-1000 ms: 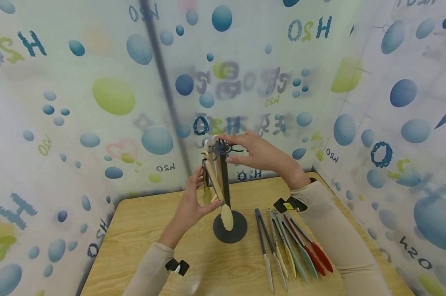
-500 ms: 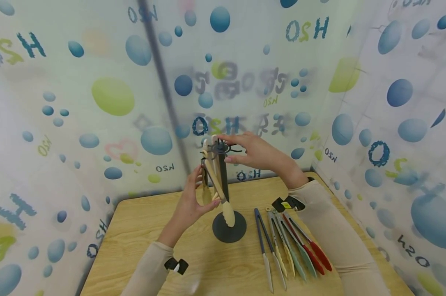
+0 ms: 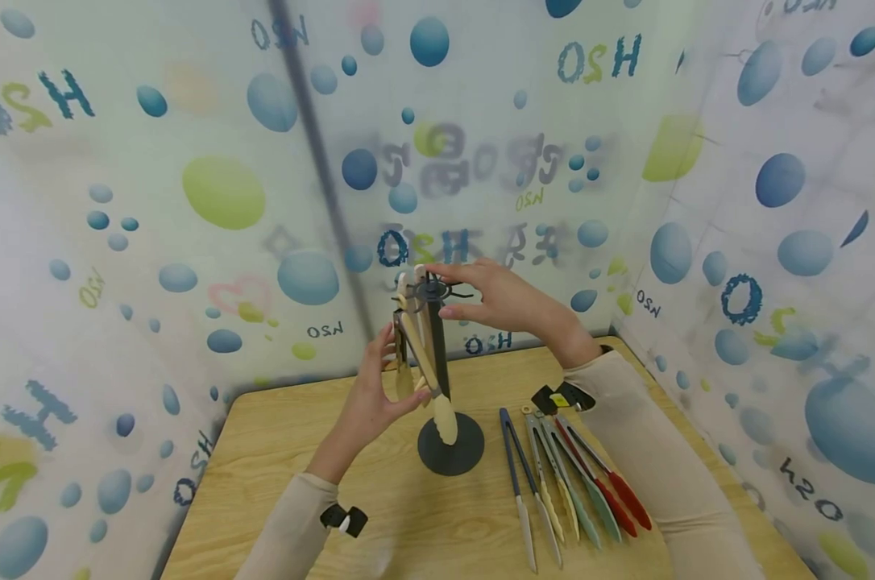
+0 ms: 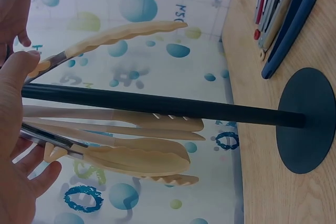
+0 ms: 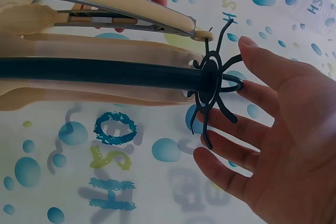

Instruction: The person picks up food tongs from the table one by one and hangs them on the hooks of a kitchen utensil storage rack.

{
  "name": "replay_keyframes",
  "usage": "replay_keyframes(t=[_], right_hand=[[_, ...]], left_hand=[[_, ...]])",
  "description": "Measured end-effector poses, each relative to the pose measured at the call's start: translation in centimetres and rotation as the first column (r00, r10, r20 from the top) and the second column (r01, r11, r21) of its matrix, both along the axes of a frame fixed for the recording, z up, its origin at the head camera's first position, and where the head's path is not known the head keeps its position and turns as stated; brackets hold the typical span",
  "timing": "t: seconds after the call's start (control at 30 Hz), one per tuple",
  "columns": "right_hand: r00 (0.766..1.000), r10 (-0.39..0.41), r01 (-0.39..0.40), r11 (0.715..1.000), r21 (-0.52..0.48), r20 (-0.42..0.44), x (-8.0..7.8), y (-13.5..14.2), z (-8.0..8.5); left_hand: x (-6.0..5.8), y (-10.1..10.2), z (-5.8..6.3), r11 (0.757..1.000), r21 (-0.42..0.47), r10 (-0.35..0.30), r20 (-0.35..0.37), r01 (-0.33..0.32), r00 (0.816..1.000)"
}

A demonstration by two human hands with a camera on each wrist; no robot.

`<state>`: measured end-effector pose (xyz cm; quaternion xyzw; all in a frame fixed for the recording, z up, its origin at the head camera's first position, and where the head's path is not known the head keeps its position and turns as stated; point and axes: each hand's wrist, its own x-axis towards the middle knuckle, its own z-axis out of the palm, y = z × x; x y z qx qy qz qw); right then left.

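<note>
A black utensil stand [image 3: 450,455] stands upright on the table, with a ring of hooks [image 5: 211,74] on top. My left hand [image 3: 368,403] holds a pair of beige-tipped tongs [image 3: 445,420] by the stand's left side, thumb on one arm and fingers by the other. In the left wrist view, the tongs' two arms spread on either side of the black pole [image 4: 157,102]. Their end ring [image 5: 202,35] is at one hook. My right hand [image 3: 506,298] holds the hook ring between thumb and fingers. Beige utensils, among them a slotted turner [image 4: 178,123], hang beside the pole.
Several tongs lie side by side at the table's right: blue-handled tongs [image 3: 516,467], cream-tipped tongs [image 3: 570,507], green-tipped tongs [image 3: 604,509] and red tongs [image 3: 632,503]. A patterned curtain [image 3: 220,193] stands close behind the wooden table [image 3: 285,451].
The tongs' lower tip has risen slightly against the stand's base. Both hands keep nearly the same places, and the head view shifts a little.
</note>
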<state>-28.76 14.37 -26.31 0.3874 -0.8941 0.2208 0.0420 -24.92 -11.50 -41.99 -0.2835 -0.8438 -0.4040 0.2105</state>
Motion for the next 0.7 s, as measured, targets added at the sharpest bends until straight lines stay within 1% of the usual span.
replay_keyframes(t=[0.13,0.3,0.7], right_hand=[[1.0,0.006,-0.006,1.0,0.001,0.002,-0.02,-0.02,-0.02],[1.0,0.008,-0.008,1.0,-0.002,0.002,-0.02,-0.15,0.0],[1.0,0.007,-0.007,1.0,-0.005,0.003,0.0,0.05,-0.01]], left_hand=[[-0.05,0.01,0.07,1.0,0.007,0.003,0.023,-0.003,1.0],[-0.14,-0.06,0.17,1.0,0.018,-0.009,0.039,0.008,0.999],[-0.25,-0.01,0.36,1.0,0.0,-0.011,0.051,0.011,0.999]])
